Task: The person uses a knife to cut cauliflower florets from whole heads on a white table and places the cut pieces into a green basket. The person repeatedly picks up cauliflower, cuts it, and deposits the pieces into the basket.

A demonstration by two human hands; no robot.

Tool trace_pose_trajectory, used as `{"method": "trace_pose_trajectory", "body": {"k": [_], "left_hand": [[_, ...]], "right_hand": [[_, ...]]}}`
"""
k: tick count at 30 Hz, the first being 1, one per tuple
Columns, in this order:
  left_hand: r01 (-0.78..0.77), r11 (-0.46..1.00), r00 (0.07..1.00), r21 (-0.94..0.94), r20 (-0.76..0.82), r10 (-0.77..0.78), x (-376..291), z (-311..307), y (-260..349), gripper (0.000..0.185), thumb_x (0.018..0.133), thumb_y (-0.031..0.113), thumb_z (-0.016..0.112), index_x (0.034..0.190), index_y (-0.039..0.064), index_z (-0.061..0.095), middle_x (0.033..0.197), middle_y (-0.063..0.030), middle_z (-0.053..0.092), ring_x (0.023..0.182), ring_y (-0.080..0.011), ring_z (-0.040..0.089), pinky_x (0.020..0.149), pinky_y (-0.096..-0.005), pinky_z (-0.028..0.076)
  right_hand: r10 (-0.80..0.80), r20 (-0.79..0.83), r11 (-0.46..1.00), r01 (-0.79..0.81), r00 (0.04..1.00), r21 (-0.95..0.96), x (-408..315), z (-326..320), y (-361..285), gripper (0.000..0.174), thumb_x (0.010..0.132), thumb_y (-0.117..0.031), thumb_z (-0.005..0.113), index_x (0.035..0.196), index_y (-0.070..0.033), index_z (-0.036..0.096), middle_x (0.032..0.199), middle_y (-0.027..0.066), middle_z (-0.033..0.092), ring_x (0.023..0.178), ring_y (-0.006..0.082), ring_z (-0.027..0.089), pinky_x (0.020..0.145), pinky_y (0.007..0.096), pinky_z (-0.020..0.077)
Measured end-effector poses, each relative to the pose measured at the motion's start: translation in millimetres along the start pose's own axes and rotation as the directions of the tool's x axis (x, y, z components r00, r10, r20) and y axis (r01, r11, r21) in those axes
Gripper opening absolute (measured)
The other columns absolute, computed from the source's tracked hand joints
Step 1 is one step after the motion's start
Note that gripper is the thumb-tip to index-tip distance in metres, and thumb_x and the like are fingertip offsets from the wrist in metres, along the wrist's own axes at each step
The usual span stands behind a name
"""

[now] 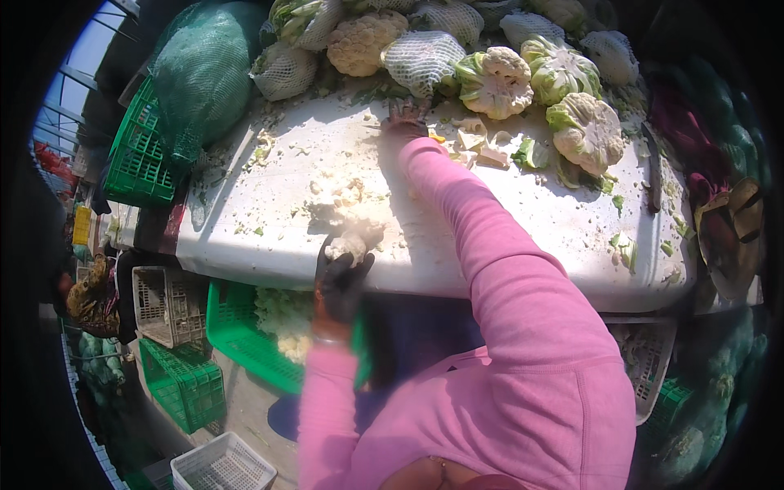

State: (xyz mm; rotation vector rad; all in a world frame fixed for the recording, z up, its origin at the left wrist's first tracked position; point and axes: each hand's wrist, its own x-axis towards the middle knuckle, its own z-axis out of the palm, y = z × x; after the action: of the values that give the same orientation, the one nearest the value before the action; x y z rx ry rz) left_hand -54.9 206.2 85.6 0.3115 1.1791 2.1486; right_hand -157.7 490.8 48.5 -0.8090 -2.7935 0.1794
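Observation:
My left hand (344, 275), in a dark glove, is at the table's near edge with its fingers around a cauliflower floret (347, 246). More loose florets (340, 195) lie just beyond it on the white table (275, 233). My right hand (407, 119), gloved too, reaches to the far side, beside a cauliflower head in a white foam net (424, 60); whether its fingers grip anything is unclear. Trimmed cauliflower heads (586, 133) and cut stem pieces (484, 147) lie right of it. A green crate (245, 343) holding florets stands below the table edge.
A knife (653, 171) lies at the table's right. A full green mesh bag (205, 73) rests by a green crate (138, 150) at upper left. A beige crate (168, 306), another green crate (184, 386) and a white crate (223, 465) stand at lower left. Another person (92, 300) is far left.

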Motion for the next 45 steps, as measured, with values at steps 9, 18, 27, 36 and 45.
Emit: {"method": "trace_pose_trajectory", "body": {"k": [9,18,27,36,45], "left_hand": [[0.082,0.944,0.994,-0.32,-0.046,-0.102,-8,-36,-8,0.044,0.089,0.008,0.056,0.131,0.004,0.046,0.125,-0.0129,0.054,0.118,-0.031,0.049,0.106,-0.0459,0.036],[0.24,0.755,0.971,-0.61,0.139,-0.197,-1,-48,-5,0.05,0.095,0.03,0.05,0.139,0.011,0.037,0.133,-0.0145,0.046,0.124,-0.0332,0.045,0.106,-0.0538,0.035],[-0.284,0.872,0.933,0.4,-0.096,0.347,-33,-53,-29,0.039,0.094,0.03,0.05,0.123,0.004,0.048,0.115,-0.011,0.055,0.107,-0.0254,0.056,0.09,-0.039,0.049],[0.054,0.311,0.706,0.949,-0.257,0.66,-156,-130,6,0.036,0.081,-0.002,0.061,0.115,0.001,0.048,0.1,-0.0098,0.06,0.094,-0.0197,0.061,0.081,-0.0299,0.051],[-0.4,0.875,0.716,0.272,-0.503,0.484,-172,-171,-7,0.034,0.079,-0.001,0.063,0.11,0.001,0.05,0.097,-0.0089,0.059,0.088,-0.0186,0.059,0.077,-0.0294,0.05]], "right_hand": [[0.357,-0.039,0.906,-0.356,0.933,-0.227,-116,-42,150,0.032,0.092,-0.032,0.043,0.121,-0.024,0.054,0.125,0.0125,0.049,0.115,0.0343,0.05,0.101,0.0567,0.0332],[0.551,0.459,0.828,-0.391,0.697,-0.401,-324,-173,275,0.035,0.09,-0.029,0.048,0.122,-0.017,0.055,0.123,0.0218,0.055,0.106,0.036,0.059,0.09,0.0436,0.047],[-0.342,0.093,0.787,0.231,0.935,0.572,-232,-125,85,0.027,0.09,-0.009,0.048,0.116,-0.001,0.047,0.074,0.0212,0.059,0.064,0.0387,0.058,0.058,0.0449,0.046],[-0.919,0.096,0.314,0.561,0.384,0.766,-303,-35,-163,0.018,0.091,-0.01,0.04,0.103,0.002,0.046,0.07,0.024,0.056,0.064,0.0431,0.056,0.055,0.0508,0.0427],[-0.911,0.296,0.411,0.595,0.286,0.691,-325,-8,-201,0.028,0.091,-0.012,0.038,0.103,0.01,0.051,0.075,0.027,0.061,0.072,0.0426,0.061,0.063,0.0507,0.0476]]}}
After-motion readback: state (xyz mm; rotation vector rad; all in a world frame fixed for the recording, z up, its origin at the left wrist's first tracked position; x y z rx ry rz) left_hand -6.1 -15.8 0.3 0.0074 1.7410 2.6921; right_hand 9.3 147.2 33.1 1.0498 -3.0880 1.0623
